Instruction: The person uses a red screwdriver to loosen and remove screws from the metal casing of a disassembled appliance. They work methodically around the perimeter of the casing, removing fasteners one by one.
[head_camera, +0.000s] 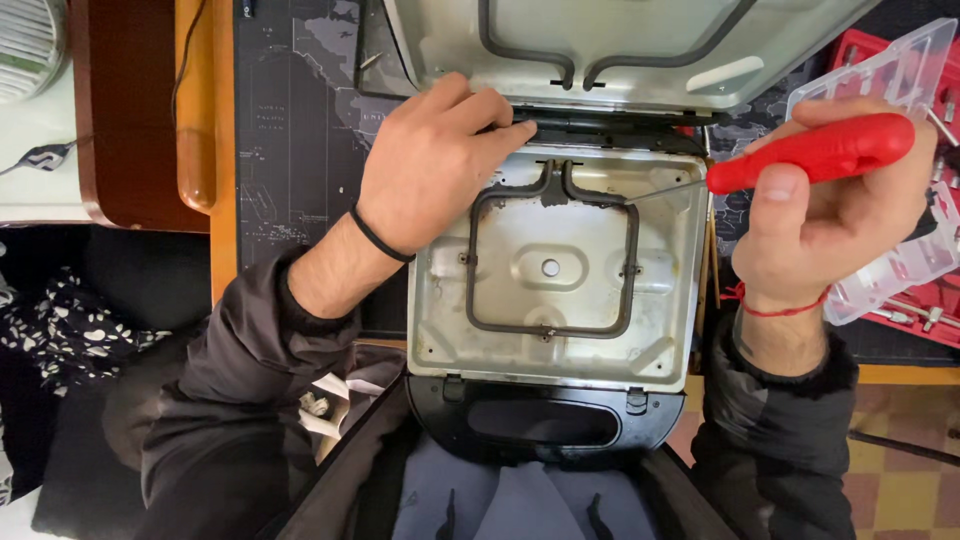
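A grill (556, 262) lies open on the desk, the left hand (432, 160) pressing flat at its hinge (590, 128) while the right hand (830, 215) grips a red screwdriver (812, 152) whose thin tip could slip from the hinge corner and jab the nearby fingers (505, 128).

A clear plastic case lid (900, 180) stands open at the far right, tilted up, its moulded compartments see-through and faintly whitish. Beneath and beside it lies the red tray of the same case (935, 300), rectangular, with small metal bits resting in its slots near the right edge. A dark desk mat (295, 130) printed with a pale world map covers the desk at the far left. No screens or signs show.
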